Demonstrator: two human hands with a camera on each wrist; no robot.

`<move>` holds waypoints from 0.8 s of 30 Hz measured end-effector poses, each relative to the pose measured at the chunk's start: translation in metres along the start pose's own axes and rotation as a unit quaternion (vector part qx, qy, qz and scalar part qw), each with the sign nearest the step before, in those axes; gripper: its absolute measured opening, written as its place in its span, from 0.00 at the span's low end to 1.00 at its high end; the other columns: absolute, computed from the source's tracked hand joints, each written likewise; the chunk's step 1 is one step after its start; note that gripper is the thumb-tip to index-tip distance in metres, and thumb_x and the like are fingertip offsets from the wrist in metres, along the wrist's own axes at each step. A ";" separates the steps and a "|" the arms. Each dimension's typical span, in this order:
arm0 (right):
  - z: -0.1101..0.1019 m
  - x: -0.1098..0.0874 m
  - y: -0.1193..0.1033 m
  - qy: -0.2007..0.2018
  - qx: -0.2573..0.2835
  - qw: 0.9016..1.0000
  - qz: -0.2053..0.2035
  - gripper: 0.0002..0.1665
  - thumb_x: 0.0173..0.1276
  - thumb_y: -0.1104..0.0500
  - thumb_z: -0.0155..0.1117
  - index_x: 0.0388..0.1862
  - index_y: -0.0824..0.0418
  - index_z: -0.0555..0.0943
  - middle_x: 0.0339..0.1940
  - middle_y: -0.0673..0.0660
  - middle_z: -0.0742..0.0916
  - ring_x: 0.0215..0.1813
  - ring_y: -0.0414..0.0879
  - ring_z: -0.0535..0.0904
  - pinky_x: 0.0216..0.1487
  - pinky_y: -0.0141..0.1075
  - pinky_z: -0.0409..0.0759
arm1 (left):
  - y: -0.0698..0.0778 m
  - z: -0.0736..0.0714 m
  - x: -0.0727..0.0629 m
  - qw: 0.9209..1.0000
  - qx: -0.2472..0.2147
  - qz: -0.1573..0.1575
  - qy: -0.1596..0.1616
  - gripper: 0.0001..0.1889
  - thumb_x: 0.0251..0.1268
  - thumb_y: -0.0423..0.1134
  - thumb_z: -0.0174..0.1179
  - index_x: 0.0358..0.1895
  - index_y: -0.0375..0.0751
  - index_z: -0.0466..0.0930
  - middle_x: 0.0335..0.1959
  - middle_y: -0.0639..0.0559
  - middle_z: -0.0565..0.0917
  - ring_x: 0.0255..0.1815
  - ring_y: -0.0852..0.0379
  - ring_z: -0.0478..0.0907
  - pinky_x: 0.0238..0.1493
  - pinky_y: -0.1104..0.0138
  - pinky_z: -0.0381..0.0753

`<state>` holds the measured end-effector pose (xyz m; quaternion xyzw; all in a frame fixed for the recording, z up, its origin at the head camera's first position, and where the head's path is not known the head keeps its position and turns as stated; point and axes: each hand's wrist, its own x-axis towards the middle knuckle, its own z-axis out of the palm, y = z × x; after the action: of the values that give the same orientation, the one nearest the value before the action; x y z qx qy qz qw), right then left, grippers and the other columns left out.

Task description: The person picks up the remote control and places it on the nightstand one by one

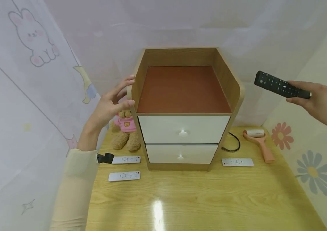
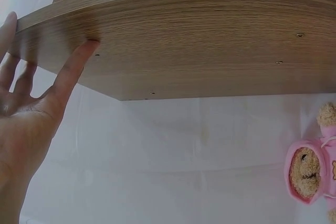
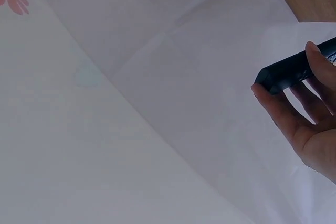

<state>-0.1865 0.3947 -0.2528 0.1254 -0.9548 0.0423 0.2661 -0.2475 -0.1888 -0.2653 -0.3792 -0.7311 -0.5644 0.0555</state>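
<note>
A small wooden cabinet (image 1: 182,114) with two white drawers stands on the table, its open top lined in reddish brown. My left hand (image 1: 108,99) touches the cabinet's left side panel with extended fingers; in the left wrist view the thumb rests flat against the wood-grain side (image 2: 199,40). Out to the right of the cabinet, my right hand (image 1: 325,101) pinches a black remote control (image 1: 279,86) in the air, buttons facing up. The right wrist view shows the remote's dark end (image 3: 286,73) between thumb and fingers. Both drawers look closed.
Left of the cabinet a teddy bear (image 1: 127,126) in pink sits behind two white remotes (image 1: 124,175). On the right lie another white remote (image 1: 237,162), a black coiled cord (image 1: 238,146) and an orange-handled lint roller (image 1: 263,146). Printed cloth walls (image 1: 180,25) surround the table (image 1: 180,195).
</note>
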 end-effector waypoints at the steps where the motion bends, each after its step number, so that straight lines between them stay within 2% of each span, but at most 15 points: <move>1: -0.003 0.003 -0.001 0.002 -0.002 1.000 -0.002 0.32 0.57 0.69 0.71 0.62 0.68 0.74 0.42 0.79 0.81 0.11 0.45 0.54 0.19 0.36 0.57 | 0.000 0.001 0.000 1.000 -0.001 -0.001 0.001 0.31 0.64 0.22 0.57 0.70 0.38 0.64 0.76 0.51 0.57 0.75 0.52 0.54 0.73 0.56 0.55; 5: -0.015 0.018 -0.009 0.003 -0.006 1.000 -0.005 0.33 0.57 0.69 0.70 0.63 0.67 0.74 0.36 0.78 0.81 0.11 0.46 0.54 0.19 0.35 0.56 | 0.001 0.003 0.000 1.000 -0.002 -0.007 0.004 0.30 0.65 0.23 0.56 0.71 0.40 0.64 0.76 0.52 0.57 0.75 0.50 0.54 0.70 0.62 0.62; 6: -0.018 0.021 -0.011 0.000 -0.005 1.000 -0.005 0.33 0.58 0.69 0.70 0.64 0.67 0.74 0.36 0.79 0.81 0.11 0.46 0.55 0.18 0.35 0.55 | 0.001 0.003 0.000 1.000 -0.001 -0.011 0.005 0.30 0.65 0.23 0.56 0.71 0.41 0.65 0.76 0.53 0.57 0.75 0.49 0.54 0.67 0.64 0.66; 8: -0.023 0.030 -0.016 -0.006 -0.004 1.000 -0.003 0.33 0.59 0.68 0.70 0.65 0.66 0.73 0.39 0.79 0.81 0.11 0.46 0.55 0.19 0.35 0.56 | 0.002 0.003 0.000 1.000 -0.002 -0.015 0.008 0.30 0.65 0.24 0.56 0.71 0.41 0.65 0.76 0.53 0.57 0.75 0.48 0.54 0.66 0.64 0.68; 11: -0.031 0.042 -0.025 -0.017 -0.005 1.000 -0.006 0.33 0.62 0.67 0.68 0.67 0.65 0.71 0.44 0.80 0.80 0.11 0.47 0.55 0.19 0.35 0.56 | 0.003 0.002 0.001 1.000 0.000 -0.013 0.011 0.30 0.65 0.24 0.57 0.70 0.40 0.65 0.76 0.53 0.57 0.75 0.49 0.54 0.70 0.60 0.62; 12: -0.033 0.047 -0.028 -0.021 -0.007 1.000 -0.009 0.33 0.62 0.66 0.68 0.67 0.65 0.71 0.45 0.81 0.79 0.11 0.47 0.56 0.20 0.36 0.57 | 0.003 0.001 0.001 1.000 0.003 -0.015 0.012 0.30 0.65 0.25 0.57 0.70 0.40 0.65 0.76 0.54 0.57 0.75 0.48 0.54 0.69 0.60 0.64; 14: -0.037 0.056 -0.033 -0.022 -0.012 0.999 -0.025 0.33 0.62 0.66 0.68 0.66 0.66 0.71 0.45 0.81 0.80 0.12 0.48 0.56 0.21 0.36 0.57 | 0.003 0.000 0.003 1.000 0.002 -0.012 0.012 0.30 0.64 0.25 0.58 0.70 0.40 0.65 0.76 0.53 0.57 0.75 0.49 0.53 0.72 0.57 0.58; 19: -0.045 0.077 -0.048 -0.027 -0.019 0.998 -0.061 0.32 0.59 0.67 0.70 0.63 0.68 0.74 0.43 0.78 0.81 0.16 0.50 0.59 0.23 0.38 0.58 | 0.000 -0.001 0.003 1.000 -0.001 -0.010 0.012 0.30 0.64 0.25 0.58 0.70 0.39 0.65 0.76 0.52 0.57 0.75 0.48 0.54 0.71 0.58 0.60; 24: -0.048 0.097 -0.067 -0.051 -0.017 0.996 -0.073 0.32 0.59 0.65 0.71 0.63 0.68 0.74 0.46 0.77 0.81 0.25 0.56 0.67 0.27 0.42 0.62 | 0.000 0.000 0.002 1.000 -0.006 -0.016 0.012 0.29 0.65 0.25 0.57 0.70 0.39 0.65 0.76 0.54 0.57 0.74 0.45 0.56 0.56 0.69 0.77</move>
<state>-0.2250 0.3163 -0.1606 0.1917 -0.9561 -0.0002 0.2218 -0.2490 -0.1883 -0.2644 -0.3608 -0.7329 -0.5744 0.0525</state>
